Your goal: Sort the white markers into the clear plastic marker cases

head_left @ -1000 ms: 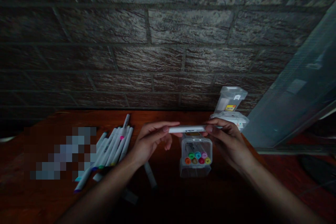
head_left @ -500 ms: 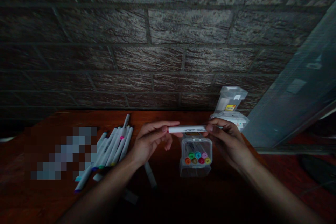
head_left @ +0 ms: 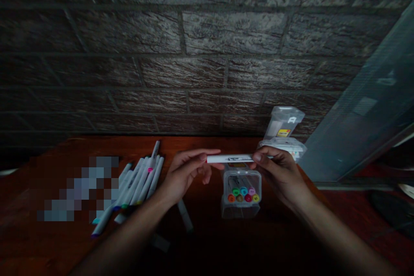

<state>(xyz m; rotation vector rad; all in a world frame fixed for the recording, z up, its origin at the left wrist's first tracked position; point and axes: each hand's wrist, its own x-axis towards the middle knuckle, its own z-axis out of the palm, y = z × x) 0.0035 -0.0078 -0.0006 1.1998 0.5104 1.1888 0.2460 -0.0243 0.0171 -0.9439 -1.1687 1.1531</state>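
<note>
A white marker [head_left: 226, 159] with printing on its barrel lies level between my two hands. My left hand [head_left: 186, 170] pinches its red end between thumb and fingers. At the other end, the thumb and fingers of my right hand [head_left: 280, 168] close on it. Just below and behind the marker stands a clear plastic case [head_left: 242, 211] with its lid up. Inside are several markers [head_left: 243, 191] with coloured caps, among them green, blue, pink, orange and yellow. To the left of my left hand lies a pile of white markers [head_left: 136, 181].
A second clear case [head_left: 284, 127] with a yellow label stands open at the table's back right. One loose marker [head_left: 185, 215] lies near my left wrist. A brick wall [head_left: 207, 69] rises behind the wooden table [head_left: 77, 248]. A patch at left is pixelated.
Almost nothing differs. Both hands keep hold of the marker, which has shifted very slightly left.
</note>
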